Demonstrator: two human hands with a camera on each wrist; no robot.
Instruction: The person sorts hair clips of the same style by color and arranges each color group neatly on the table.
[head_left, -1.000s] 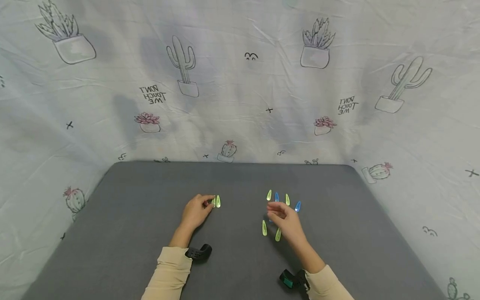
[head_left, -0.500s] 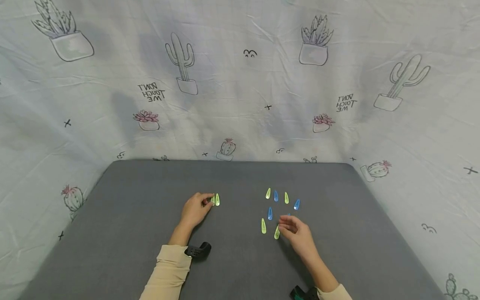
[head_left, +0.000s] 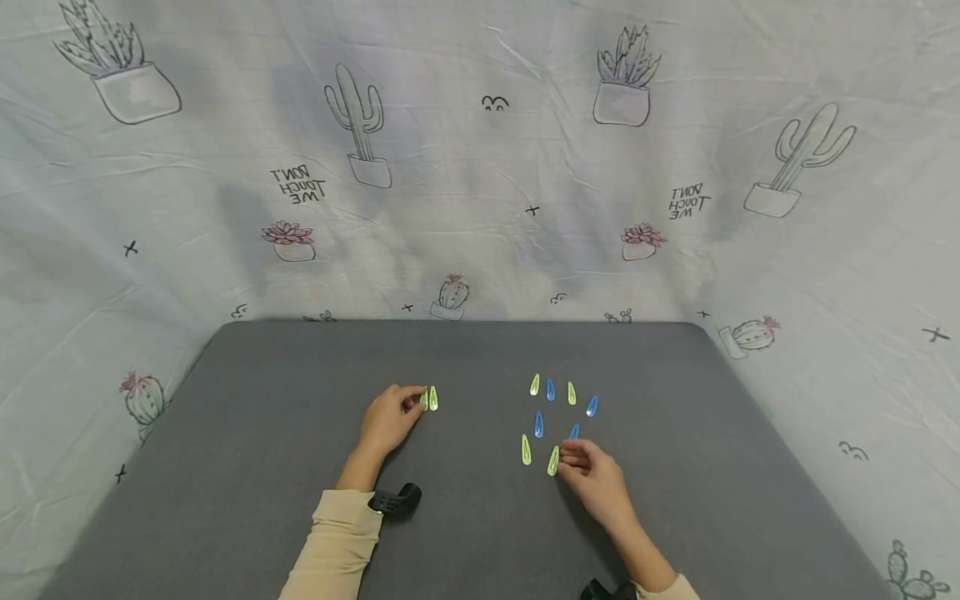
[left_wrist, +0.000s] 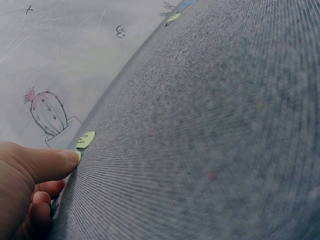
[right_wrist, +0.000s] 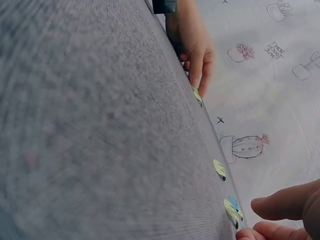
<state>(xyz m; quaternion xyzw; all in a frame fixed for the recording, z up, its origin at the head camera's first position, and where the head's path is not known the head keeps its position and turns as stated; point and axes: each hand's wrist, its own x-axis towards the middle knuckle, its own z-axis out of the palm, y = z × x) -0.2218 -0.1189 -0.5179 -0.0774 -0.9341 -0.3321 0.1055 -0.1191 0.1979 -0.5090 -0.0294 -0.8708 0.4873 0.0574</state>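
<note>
Your left hand (head_left: 387,421) pinches glossy yellow-green teardrop hair clip (head_left: 424,401) toward far edge of desk (head_left: 480,517) — seemingly for alignment with matching clip (head_left: 433,398). Your right hand (head_left: 598,482) grasps nothing — just beside another yellow-green clip (head_left: 553,461).

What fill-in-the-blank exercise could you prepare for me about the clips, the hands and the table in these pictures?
1. The clips have two colours: green and ____.
2. In the head view, ____ green clips can be seen at the left hand.
3. In the same view, ____ clips in total can be seen near the right hand.
4. The colour of the table is ____.

Missing words: blue; two; eight; grey.
</note>
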